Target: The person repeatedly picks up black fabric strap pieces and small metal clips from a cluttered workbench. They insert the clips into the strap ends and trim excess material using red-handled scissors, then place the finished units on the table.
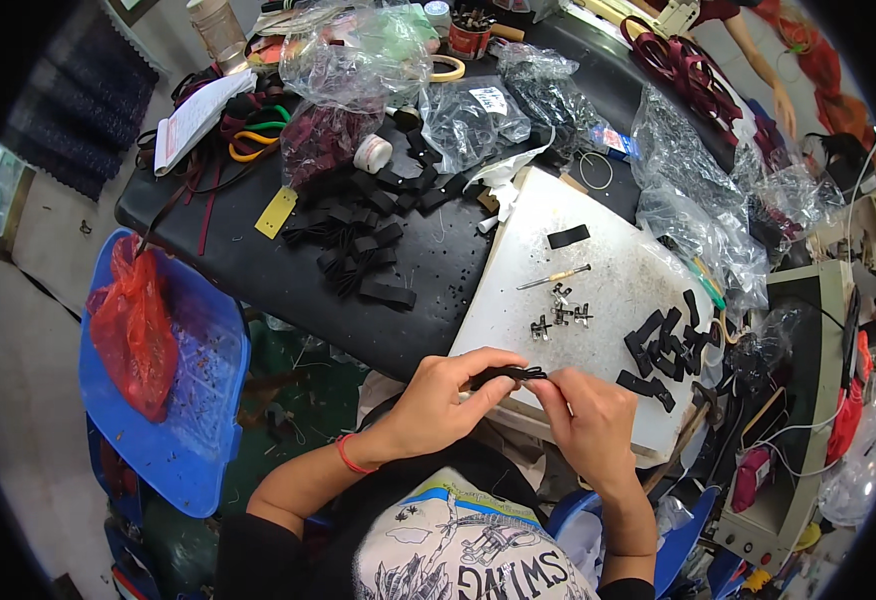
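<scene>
Between my two hands, over the near edge of the white board (618, 235), is a folded black fabric strap (503, 374). My left hand (443, 400) grips its left part between thumb and fingers. The strap's right end is pinched by my right hand (593, 415); a small shiny part seems to show there, too small to make out. Ahead of my hands lie several small metal clips (563, 310), a thin screwdriver (555, 277) and one flat black strap piece (569, 237). To the right is a pile of short black strap pieces (670, 345).
Many black straps (358, 235) are heaped on the black table (288, 310), beside a yellow card (277, 213). Clear plastic bags (473, 120) crowd the back. A blue plastic chair (208, 400) with a red bag (143, 340) stands left. Another person's arm (758, 65) shows far right.
</scene>
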Motion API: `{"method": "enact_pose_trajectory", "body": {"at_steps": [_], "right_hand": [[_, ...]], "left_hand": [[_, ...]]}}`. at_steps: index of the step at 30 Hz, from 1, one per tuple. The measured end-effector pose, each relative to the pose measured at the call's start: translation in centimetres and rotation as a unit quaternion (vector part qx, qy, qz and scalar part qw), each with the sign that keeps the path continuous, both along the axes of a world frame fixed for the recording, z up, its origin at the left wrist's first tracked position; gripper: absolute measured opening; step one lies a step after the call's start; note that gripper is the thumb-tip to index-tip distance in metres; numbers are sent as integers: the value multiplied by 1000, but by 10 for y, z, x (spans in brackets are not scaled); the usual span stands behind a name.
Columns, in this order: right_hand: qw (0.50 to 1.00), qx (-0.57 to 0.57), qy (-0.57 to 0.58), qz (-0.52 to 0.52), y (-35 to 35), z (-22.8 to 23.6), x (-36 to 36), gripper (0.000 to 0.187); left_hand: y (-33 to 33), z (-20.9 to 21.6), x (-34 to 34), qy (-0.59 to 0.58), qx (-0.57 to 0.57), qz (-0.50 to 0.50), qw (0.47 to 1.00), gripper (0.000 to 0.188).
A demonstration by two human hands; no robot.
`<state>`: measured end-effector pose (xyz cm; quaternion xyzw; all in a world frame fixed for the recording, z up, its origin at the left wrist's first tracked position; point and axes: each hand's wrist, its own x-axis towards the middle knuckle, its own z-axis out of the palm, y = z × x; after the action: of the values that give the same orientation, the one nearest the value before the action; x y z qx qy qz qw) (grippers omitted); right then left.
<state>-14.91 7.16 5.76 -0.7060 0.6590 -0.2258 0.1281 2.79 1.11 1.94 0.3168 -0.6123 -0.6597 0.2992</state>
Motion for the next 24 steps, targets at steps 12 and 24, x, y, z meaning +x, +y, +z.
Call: {"method": "enact_pose_trajectory", "body": {"at_steps": [12,24], "right_hand": [[965,173,-192,-48,4,-1,0,18],[663,92,-702,-244,12,-26,9,19]], "left_hand": [[0,5,7,-38,22,-40,998,22],[0,2,-26,-28,-262,38,964,38]]}}
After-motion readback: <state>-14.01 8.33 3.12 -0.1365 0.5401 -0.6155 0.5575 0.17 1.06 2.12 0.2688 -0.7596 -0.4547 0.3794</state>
